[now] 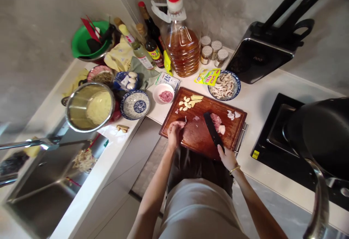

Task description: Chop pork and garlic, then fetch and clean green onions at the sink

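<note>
My right hand [228,158] grips the handle of a black-bladed kitchen knife [213,128]. The blade lies against the left side of a chunk of raw meat [216,121] on the brown wooden cutting board [199,135]. At the board's left edge, my left hand [175,132] is closed, its fingertips together; what they pinch is too small to make out. Peeled garlic cloves and ginger pieces [188,102] sit at the board's far left. Small white scraps [233,114] lie at its right end. Beyond the board, a white bowl [156,96] holds some cut meat.
A plate of sliced mushrooms [225,85] and a large oil jug [182,50] stand behind the board. On the left are a metal pot [71,109], a patterned bowl [143,104] and the sink [49,181]. To the right are a knife block [256,55] and a pan [321,133] on the cooktop.
</note>
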Tool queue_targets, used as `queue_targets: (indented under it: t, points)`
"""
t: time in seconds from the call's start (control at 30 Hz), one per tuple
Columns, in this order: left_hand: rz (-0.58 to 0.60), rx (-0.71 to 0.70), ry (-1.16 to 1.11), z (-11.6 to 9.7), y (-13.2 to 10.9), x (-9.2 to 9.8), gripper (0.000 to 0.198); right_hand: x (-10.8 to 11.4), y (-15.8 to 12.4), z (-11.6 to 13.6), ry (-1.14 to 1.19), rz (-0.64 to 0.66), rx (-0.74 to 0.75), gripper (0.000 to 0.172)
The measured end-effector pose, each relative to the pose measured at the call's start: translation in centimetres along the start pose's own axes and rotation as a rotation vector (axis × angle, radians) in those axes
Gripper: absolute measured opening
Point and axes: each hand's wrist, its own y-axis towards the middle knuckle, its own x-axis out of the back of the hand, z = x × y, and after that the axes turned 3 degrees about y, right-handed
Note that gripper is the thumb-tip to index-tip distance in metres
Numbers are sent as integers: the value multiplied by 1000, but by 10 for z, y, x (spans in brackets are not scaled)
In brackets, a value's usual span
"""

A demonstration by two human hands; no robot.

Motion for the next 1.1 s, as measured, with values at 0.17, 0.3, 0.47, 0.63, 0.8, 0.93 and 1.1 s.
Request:
queue_targets:
  t: [0.17,0.3,0.47,0.63,0.8,0.93,1.1]
  points:
    - [49,64,16,-20,30,15,43,1,-3,1,-18,-20,86,50]
    - [107,-187,659,-25,55,28,34,-1,-5,1,-46,-25,97,49]
    - [73,-367,1274,-23,68,24,26,-3,-6,0,-43,-64,125,48]
    - [-22,-357,1446,-19,72,7,39,-5,-7,-1,-31,-110,165,48]
    - [60,-450,1452,-15,69,11,17,-4,-10,2,-1,-110,146,47]
    - [122,-523,1346,-18,55,21,21,-2,-11,9,11,-87,84,48]
    - [52,-524,1313,-13,46,1,38,1,-5,20,36,-70,60,47]
